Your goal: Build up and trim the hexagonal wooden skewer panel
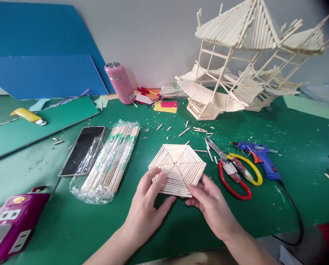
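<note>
A hexagonal panel of pale wooden sticks [178, 167], laid in rings around a centre, is tilted slightly above the green table. My left hand [150, 195] holds its left and lower-left part, fingertips on top and thumb by the near edge. At the lower right corner my right hand [205, 198] grips the panel, thumb on top and fingers beneath. Scissors with one red and one yellow handle [233, 169] lie to the right, with a blue glue gun [259, 156] beyond them. A plastic-wrapped bundle of sticks [111, 158] lies to the left.
A stick-built pavilion model [227, 70] stands at the back right. A phone [83, 151], a magenta socket block [17, 221] and a yellow cutter [27, 115] are on the left. A pink flask [120, 82] stands at the back. Stick offcuts lie beyond the panel.
</note>
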Demonstrator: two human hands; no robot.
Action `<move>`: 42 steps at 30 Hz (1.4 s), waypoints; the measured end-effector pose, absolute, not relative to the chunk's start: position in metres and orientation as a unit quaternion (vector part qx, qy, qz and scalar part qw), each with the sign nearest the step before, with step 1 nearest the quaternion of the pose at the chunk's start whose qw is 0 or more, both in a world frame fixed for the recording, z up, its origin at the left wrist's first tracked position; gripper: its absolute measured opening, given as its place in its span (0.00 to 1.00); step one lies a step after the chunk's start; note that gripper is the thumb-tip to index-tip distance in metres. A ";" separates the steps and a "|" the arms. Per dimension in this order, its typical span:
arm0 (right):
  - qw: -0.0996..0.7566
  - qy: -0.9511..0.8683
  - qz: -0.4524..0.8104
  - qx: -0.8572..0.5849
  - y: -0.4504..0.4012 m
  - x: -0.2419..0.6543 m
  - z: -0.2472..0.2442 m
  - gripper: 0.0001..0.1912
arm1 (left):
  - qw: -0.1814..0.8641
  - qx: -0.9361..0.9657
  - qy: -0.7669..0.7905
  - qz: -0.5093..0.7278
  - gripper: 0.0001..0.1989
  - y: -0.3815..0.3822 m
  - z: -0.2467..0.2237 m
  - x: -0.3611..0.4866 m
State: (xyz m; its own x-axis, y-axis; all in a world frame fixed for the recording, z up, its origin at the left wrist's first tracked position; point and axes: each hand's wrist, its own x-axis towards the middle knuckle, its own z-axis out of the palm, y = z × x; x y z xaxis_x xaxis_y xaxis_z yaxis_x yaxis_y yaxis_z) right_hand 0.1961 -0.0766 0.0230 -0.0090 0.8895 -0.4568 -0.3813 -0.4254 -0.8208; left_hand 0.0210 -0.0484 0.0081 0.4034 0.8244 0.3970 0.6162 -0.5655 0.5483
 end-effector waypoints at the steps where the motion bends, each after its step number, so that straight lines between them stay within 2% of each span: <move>1: 0.491 -0.231 0.671 -0.504 -0.077 0.196 0.023 0.16 | 0.172 0.794 0.468 0.348 0.23 -0.051 0.010 0.021; 4: 0.537 -0.214 0.673 -0.461 -0.078 0.197 0.026 0.15 | 0.261 0.654 0.555 0.443 0.19 -0.062 0.019 0.024; 6: 0.558 -0.225 0.664 -0.445 -0.078 0.199 0.029 0.14 | 0.373 0.540 0.578 0.485 0.16 -0.067 0.026 0.029; 10: 0.559 -0.278 0.653 -0.429 -0.077 0.200 0.033 0.13 | 0.648 0.389 0.487 0.437 0.11 -0.065 0.041 0.041; 13: 0.556 -0.304 0.663 -0.398 -0.077 0.200 0.038 0.12 | 0.744 0.319 0.414 0.416 0.12 -0.059 0.047 0.049; 18: 0.550 -0.319 0.669 -0.385 -0.074 0.203 0.046 0.14 | 0.769 0.280 0.392 0.420 0.08 -0.055 0.047 0.058; 22: 0.512 -0.354 0.657 -0.424 -0.072 0.206 0.051 0.18 | 0.748 0.289 0.403 0.442 0.08 -0.059 0.043 0.063; 25: 0.487 -0.377 0.645 -0.453 -0.074 0.207 0.053 0.17 | 0.723 0.294 0.424 0.459 0.08 -0.061 0.040 0.065; 29: 0.504 -0.369 0.631 -0.459 -0.077 0.204 0.048 0.14 | 0.704 0.294 0.442 0.471 0.08 -0.061 0.039 0.066; 35: 0.543 -0.359 0.591 -0.477 -0.079 0.203 0.041 0.16 | 0.704 0.267 0.451 0.479 0.08 -0.061 0.039 0.069; 42: 0.535 -0.436 0.403 -0.601 -0.083 0.216 0.024 0.20 | 0.715 0.214 0.445 0.496 0.08 -0.057 0.039 0.066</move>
State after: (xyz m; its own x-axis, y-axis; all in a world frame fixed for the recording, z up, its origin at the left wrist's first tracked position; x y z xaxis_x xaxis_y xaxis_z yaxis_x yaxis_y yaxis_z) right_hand 0.2157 -0.0829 0.0239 0.2942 0.9556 -0.0178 0.0933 -0.0472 -0.9945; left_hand 0.0660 -0.0570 0.0392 0.1134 0.8991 -0.4227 -0.5178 0.4166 0.7472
